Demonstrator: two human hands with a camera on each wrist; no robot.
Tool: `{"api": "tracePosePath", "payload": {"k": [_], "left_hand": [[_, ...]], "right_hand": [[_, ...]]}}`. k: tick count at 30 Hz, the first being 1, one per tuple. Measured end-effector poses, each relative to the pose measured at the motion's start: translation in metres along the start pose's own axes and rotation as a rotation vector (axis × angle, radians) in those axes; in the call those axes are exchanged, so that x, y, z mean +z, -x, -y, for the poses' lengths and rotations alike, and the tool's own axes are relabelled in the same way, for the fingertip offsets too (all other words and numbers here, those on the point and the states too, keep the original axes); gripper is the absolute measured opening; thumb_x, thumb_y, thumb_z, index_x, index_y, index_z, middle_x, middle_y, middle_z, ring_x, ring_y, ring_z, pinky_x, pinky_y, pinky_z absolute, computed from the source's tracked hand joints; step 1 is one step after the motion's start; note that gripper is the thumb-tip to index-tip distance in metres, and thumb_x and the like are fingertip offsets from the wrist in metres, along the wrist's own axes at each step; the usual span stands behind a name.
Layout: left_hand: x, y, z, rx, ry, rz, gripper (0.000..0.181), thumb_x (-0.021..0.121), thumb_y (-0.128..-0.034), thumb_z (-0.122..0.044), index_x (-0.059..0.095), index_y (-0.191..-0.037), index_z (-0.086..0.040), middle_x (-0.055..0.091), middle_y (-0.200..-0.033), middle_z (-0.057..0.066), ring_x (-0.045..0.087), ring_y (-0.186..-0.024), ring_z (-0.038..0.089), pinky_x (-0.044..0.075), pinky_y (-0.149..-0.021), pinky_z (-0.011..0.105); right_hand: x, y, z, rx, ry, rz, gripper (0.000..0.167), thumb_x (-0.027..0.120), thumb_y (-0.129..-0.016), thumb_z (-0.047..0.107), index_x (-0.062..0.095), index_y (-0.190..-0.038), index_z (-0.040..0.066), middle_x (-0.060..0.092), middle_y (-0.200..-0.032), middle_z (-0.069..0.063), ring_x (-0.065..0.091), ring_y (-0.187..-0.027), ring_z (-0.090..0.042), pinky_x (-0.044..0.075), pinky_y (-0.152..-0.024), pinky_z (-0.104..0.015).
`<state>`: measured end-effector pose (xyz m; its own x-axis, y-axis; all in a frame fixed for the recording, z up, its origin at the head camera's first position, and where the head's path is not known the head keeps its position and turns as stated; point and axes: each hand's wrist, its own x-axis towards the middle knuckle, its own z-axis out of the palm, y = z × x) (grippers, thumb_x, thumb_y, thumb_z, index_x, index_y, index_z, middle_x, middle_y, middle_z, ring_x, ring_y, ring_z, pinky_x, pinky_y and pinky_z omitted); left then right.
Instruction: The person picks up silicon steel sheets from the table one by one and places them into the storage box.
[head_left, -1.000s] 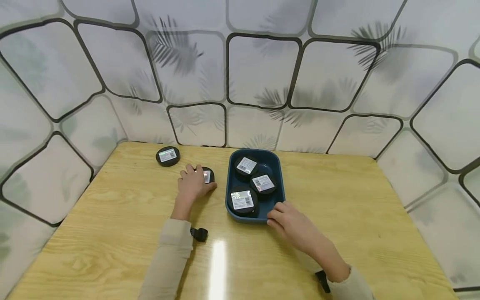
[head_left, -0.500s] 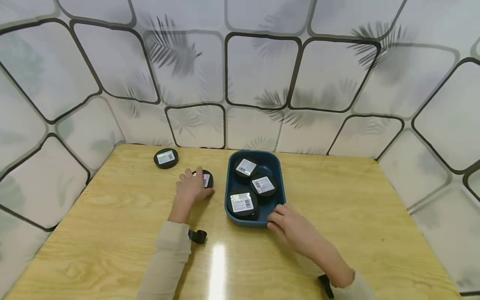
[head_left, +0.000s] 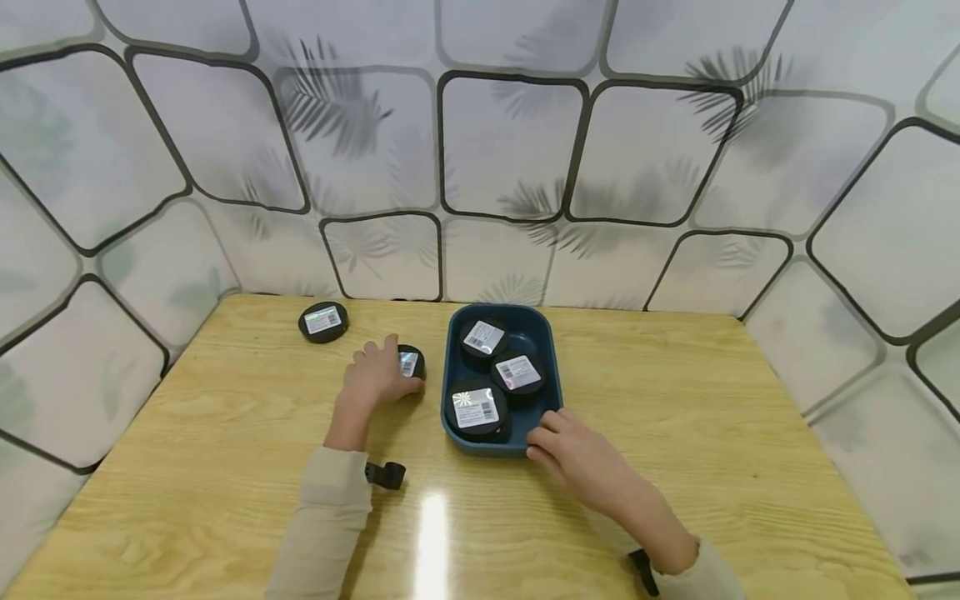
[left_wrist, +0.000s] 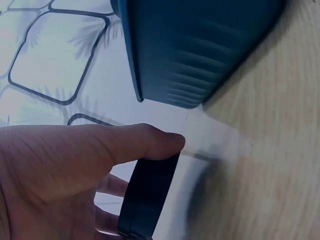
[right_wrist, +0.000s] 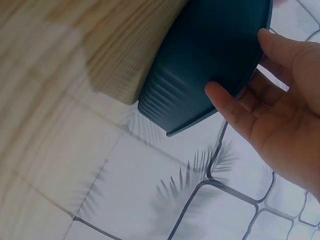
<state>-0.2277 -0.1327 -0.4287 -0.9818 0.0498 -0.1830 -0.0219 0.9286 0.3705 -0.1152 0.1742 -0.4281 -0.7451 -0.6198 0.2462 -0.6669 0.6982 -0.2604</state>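
My left hand (head_left: 375, 372) grips a flat round black case (head_left: 408, 362) with a white label, left of the blue tray (head_left: 557, 367). In the left wrist view its thumb lies against the rim of the black case (left_wrist: 150, 197), with fingers behind it. At the tray's near right corner, my right hand (head_left: 581, 462) holds the rim. The right wrist view has its thumb on the outer wall of the blue tray (right_wrist: 200, 65) and other fingers over the edge. Inside the tray lie several similar labelled black cases (head_left: 517, 372), one at the near left (head_left: 477, 408).
Another round black case (head_left: 323, 322) lies on the wooden table (head_left: 675, 400) at the back left. Patterned fabric walls (head_left: 510, 150) enclose the table's back and sides. A black strap mount (head_left: 386, 475) sits at my left wrist.
The head view has shifted slightly, moving the scene a little left and down. Both hands keep nearly the same hold. More of the label on the left hand's case shows now.
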Motion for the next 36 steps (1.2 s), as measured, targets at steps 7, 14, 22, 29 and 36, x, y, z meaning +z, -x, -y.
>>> {"api": "tracePosePath", "payload": {"k": [7, 14, 22, 29, 36], "left_hand": [[-0.008, 0.005, -0.014, 0.027, 0.106, -0.119, 0.093, 0.071, -0.0822, -0.042, 0.022, -0.153, -0.006, 0.041, -0.129, 0.032, 0.053, -0.106, 0.047, 0.049, -0.081, 0.058], [-0.013, 0.008, -0.037, 0.137, 0.223, -0.169, 0.096, 0.074, -0.0822, -0.04, 0.02, -0.155, -0.01, 0.04, -0.132, 0.03, 0.057, -0.102, 0.039, 0.051, -0.08, 0.052], [-0.009, 0.002, -0.051, 0.243, 0.189, -0.149, 0.095, 0.076, -0.0826, -0.037, 0.022, -0.156, -0.011, 0.04, -0.135, 0.029, 0.056, -0.103, 0.038, 0.051, -0.083, 0.051], [0.001, -0.007, -0.061, 0.321, 0.114, -0.149, 0.091, 0.076, -0.0827, -0.039, 0.027, -0.154, -0.008, 0.042, -0.136, 0.028, 0.053, -0.113, 0.041, 0.05, -0.087, 0.053], [0.01, -0.016, -0.069, 0.371, 0.061, -0.145, 0.09, 0.077, -0.0827, -0.038, 0.029, -0.154, -0.01, 0.043, -0.137, 0.026, 0.05, -0.115, 0.042, 0.047, -0.093, 0.053]], "right_hand": [[0.0, 0.002, 0.001, 0.012, -0.003, 0.005, 0.005, 0.068, -0.094, 0.014, 0.072, -0.096, 0.012, 0.053, -0.087, 0.006, 0.044, -0.08, -0.01, 0.046, -0.07, -0.026], [0.0, 0.002, 0.001, 0.023, 0.002, 0.016, 0.005, 0.068, -0.094, 0.015, 0.072, -0.096, 0.013, 0.053, -0.088, 0.007, 0.044, -0.081, -0.009, 0.046, -0.07, -0.026], [0.004, 0.001, 0.005, 0.032, -0.014, 0.014, 0.004, 0.068, -0.094, 0.015, 0.072, -0.096, 0.014, 0.052, -0.087, 0.008, 0.044, -0.081, -0.009, 0.045, -0.069, -0.025], [0.001, 0.002, 0.003, 0.013, -0.009, -0.011, 0.004, 0.068, -0.094, 0.015, 0.072, -0.095, 0.013, 0.052, -0.088, 0.006, 0.045, -0.081, -0.01, 0.046, -0.07, -0.026], [0.0, 0.0, -0.001, -0.001, 0.008, -0.016, 0.005, 0.068, -0.094, 0.017, 0.072, -0.094, 0.013, 0.052, -0.087, 0.006, 0.044, -0.08, -0.01, 0.046, -0.069, -0.026]]}}
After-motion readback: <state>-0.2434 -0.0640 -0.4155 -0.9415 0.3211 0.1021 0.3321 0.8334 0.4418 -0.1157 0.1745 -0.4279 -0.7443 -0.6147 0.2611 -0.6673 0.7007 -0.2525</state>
